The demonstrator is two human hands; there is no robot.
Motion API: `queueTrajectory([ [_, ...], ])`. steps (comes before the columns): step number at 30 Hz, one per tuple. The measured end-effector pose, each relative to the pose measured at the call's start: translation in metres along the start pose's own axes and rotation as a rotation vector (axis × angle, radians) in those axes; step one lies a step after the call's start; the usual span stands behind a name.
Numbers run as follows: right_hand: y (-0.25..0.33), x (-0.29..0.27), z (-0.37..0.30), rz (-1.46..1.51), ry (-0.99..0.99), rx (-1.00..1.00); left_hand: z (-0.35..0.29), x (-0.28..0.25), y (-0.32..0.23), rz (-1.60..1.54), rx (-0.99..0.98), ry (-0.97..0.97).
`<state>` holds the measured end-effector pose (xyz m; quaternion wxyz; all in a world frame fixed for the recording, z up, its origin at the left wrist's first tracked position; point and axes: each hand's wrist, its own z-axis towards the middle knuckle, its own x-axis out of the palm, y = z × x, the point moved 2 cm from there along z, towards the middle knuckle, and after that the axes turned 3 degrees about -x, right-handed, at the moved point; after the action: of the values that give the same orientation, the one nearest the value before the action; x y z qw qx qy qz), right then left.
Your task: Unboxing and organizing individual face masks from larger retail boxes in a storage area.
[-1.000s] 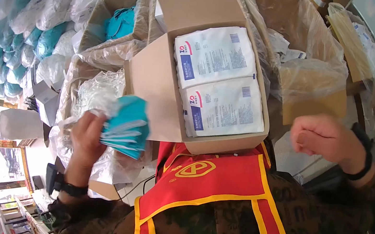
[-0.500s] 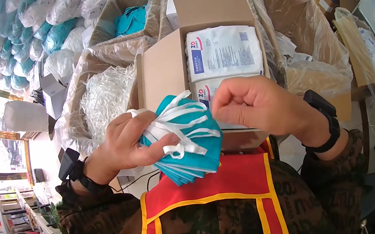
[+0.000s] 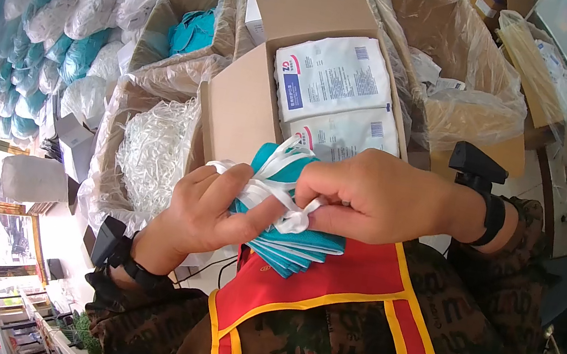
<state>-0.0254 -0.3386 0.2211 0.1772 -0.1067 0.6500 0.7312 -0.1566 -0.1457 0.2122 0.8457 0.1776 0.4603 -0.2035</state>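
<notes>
A stack of teal face masks (image 3: 294, 250) with white ear loops is held in front of my chest. My left hand (image 3: 213, 207) grips the stack from the left side, thumb lying over the bunched white loops (image 3: 274, 189). Over the stack's right part, my right hand (image 3: 375, 198) pinches some white loops between thumb and fingers. Its palm side is hidden. Just beyond both hands stands an open cardboard box (image 3: 239, 108) holding white printed packets (image 3: 335, 78) laid flat.
To the left, a plastic-lined box holds tangled white straps (image 3: 155, 150); behind it another holds teal masks (image 3: 193, 32). A lined box (image 3: 469, 109) with a few white packets stands at the right. Filled clear bags (image 3: 91, 16) are piled at far left.
My right hand has moved down and left from above the box onto the mask stack and now grips white loops. The left hand keeps its hold on the stack.
</notes>
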Motion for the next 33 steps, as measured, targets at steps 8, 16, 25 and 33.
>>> queueTrajectory([
  [8,-0.013,-0.014,-0.009,0.6,0.087,0.415,0.001,0.001,0.002,0.002,0.011,-0.022],
  [16,0.009,-0.013,0.005,0.094,0.176,0.289,0.013,-0.002,-0.003,-0.015,0.037,0.054],
  [25,0.02,-0.01,-0.046,-0.014,0.012,0.098,-0.006,-0.013,-0.001,-0.027,-0.026,0.082],
  [33,0.034,-0.045,-0.119,0.037,-0.008,0.288,-0.065,-0.023,0.038,0.196,-0.299,0.096],
])
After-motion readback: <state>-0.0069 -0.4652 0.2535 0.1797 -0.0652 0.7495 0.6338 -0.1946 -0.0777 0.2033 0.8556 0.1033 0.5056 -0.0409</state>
